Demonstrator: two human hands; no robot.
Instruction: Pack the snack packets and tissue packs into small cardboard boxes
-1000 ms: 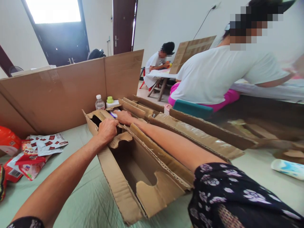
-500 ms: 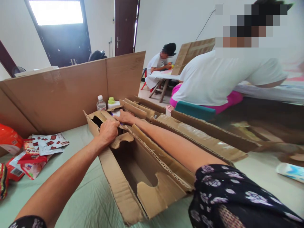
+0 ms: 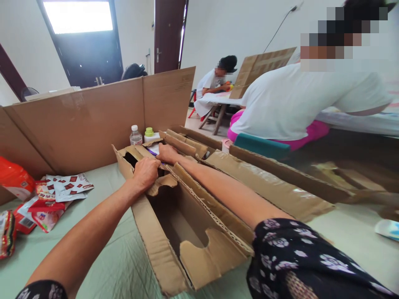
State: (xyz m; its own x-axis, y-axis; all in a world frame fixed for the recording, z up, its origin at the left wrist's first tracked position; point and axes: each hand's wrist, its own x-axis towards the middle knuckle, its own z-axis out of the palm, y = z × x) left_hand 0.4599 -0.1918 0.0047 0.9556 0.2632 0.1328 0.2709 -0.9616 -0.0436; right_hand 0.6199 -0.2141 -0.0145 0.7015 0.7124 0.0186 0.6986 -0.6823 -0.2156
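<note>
A long cardboard box [image 3: 149, 236] with torn flaps and open compartments lies across the table. My left hand [image 3: 146, 171] is closed on the cardboard at its far part, fingers curled over an inner edge. My right hand [image 3: 168, 153] reaches over the box into its far end. There it grips a white and purple packet [image 3: 153, 148], mostly sunk between the cardboard walls, and its fingertips are partly hidden. Just beyond stand a clear bottle [image 3: 136, 137] with a white cap and a white bottle with a green cap [image 3: 149, 133].
Several red and white snack packets [image 3: 67, 189] lie on the green cloth [image 3: 106, 199] at left. A tall cardboard panel [image 3: 93, 124] stands behind. More cardboard troughs [image 3: 268, 182] extend to the right, near a white-blue packet [image 3: 388, 229]. A person in white [image 3: 280, 104] sits close by; another works farther back.
The camera view has shifted slightly, so the room and table things sit a little farther right. Both hands keep nearly the same place on the box; slightly more purple shows on the packet.
</note>
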